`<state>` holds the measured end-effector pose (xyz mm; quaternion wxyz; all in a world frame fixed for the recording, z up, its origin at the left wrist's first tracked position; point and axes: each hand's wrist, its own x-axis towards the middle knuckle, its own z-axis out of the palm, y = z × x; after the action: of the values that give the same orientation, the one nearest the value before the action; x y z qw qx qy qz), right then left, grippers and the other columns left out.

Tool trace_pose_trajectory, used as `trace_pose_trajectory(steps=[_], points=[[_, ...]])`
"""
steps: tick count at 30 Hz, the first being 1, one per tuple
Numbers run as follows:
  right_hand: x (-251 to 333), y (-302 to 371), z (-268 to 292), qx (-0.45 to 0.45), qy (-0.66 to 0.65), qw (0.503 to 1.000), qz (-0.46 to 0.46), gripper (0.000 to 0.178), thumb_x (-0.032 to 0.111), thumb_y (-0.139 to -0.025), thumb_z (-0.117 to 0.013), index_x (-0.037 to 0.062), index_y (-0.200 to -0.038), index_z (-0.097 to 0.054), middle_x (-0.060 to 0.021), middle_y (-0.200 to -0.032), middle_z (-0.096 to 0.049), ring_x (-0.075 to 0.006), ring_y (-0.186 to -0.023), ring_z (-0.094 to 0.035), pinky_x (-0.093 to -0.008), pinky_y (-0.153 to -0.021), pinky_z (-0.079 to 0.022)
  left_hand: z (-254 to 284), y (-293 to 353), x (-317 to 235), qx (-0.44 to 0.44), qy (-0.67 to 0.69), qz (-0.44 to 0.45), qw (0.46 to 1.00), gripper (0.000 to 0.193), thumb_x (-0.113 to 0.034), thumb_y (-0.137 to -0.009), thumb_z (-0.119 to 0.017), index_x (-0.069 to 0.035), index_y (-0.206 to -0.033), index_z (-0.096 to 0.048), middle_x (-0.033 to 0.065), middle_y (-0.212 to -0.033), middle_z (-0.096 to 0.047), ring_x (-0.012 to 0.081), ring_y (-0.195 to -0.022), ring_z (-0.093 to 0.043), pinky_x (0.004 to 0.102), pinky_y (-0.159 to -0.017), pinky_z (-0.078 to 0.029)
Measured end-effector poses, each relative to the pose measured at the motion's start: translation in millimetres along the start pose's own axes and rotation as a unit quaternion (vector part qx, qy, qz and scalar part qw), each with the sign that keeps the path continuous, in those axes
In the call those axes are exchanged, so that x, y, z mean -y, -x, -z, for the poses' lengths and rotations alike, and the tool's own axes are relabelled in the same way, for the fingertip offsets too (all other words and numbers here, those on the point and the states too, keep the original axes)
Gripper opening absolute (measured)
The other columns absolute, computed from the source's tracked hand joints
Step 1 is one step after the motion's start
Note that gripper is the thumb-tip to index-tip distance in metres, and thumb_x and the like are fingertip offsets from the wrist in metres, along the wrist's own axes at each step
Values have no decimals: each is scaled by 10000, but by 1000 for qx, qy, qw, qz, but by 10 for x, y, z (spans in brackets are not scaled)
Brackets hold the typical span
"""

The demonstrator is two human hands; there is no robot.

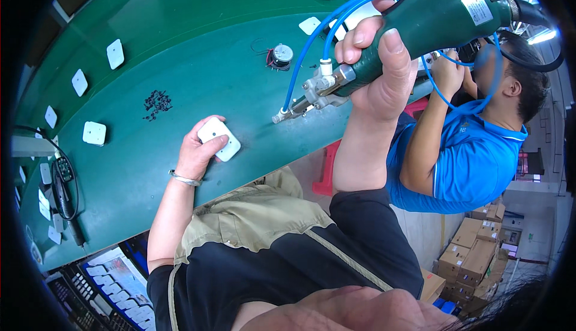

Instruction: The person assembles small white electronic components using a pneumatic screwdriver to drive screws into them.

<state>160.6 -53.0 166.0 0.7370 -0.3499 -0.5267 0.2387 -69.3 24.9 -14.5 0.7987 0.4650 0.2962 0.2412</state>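
My left hand (195,153) pinches a white rounded-square plastic casing (230,148) over the front of the bench, its thumb across the face. A small dark hole shows near the casing's top. My right hand (387,76) is wrapped round a green-covered power screwdriver (435,16), held raised on the right. The screwdriver's metal nose (288,114) points down and left, apart from the casing. Blue air hoses (327,28) run from its fittings. A pile of small black screws (157,104) lies on the bench beyond my left hand.
White casings (95,133) are spread along the green bench (144,181). A round metal motor-like part (281,57) sits farther back. Another black screwdriver (66,202) lies at far left. A co-worker in a blue shirt (462,157) is close on the right, with a red stool (327,169) and cartons (471,250).
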Motion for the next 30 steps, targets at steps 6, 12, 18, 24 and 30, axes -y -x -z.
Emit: trace_pose_trajectory(steps=[6, 12, 18, 24, 30], points=[[-89, -18, -29, 13, -55, 998, -13, 347, 244, -851, -503, 50, -1116, -393, -56, -750, -507, -147, -623, -498, -291, -577, -415, 23, 67, 1, -42, -37, -14, 998, 358, -80, -722, -651, -53, -1064, -546, 3, -811, -576, 78, -669, -556, 202, -484, -442], [81, -12, 75, 77, -152, 984, -44, 342, 255, -846, -497, 22, -1087, -433, -85, -805, -545, -166, -674, -486, -302, -634, -402, -52, 13, -101, -1, -43, 40, 998, 339, -58, -739, -626, -58, -1067, -541, 3, -834, -566, 73, -708, -542, 202, -535, -433], [-13, -12, 123, 105, -148, 982, -46, 362, 268, -829, -511, 17, -1078, -435, -90, -815, -541, -167, -670, -477, -288, -623, -395, -2, 33, -54, 3, -30, 38, 999, 314, -70, -750, -637, -93, -1052, -553, -5, -809, -584, 58, -655, -550, 187, -470, -419], [4, 8, 136, 91, -137, 985, -46, 356, 266, -833, -499, 11, -1075, -438, -91, -810, -535, -164, -662, -470, -282, -613, -390, 14, 40, -53, 16, -35, 34, 999, 322, -75, -746, -643, -91, -1055, -552, -3, -812, -584, 62, -664, -556, 185, -471, -420], [-36, -18, 121, 122, -118, 985, -25, 375, 280, -878, -444, 6, -1131, -408, -103, -837, -550, -165, -691, -498, -309, -653, -402, 10, 38, -52, 13, -31, 35, 999, 324, -76, -747, -642, -85, -1057, -549, -2, -810, -583, 61, -653, -550, 186, -467, -418]])
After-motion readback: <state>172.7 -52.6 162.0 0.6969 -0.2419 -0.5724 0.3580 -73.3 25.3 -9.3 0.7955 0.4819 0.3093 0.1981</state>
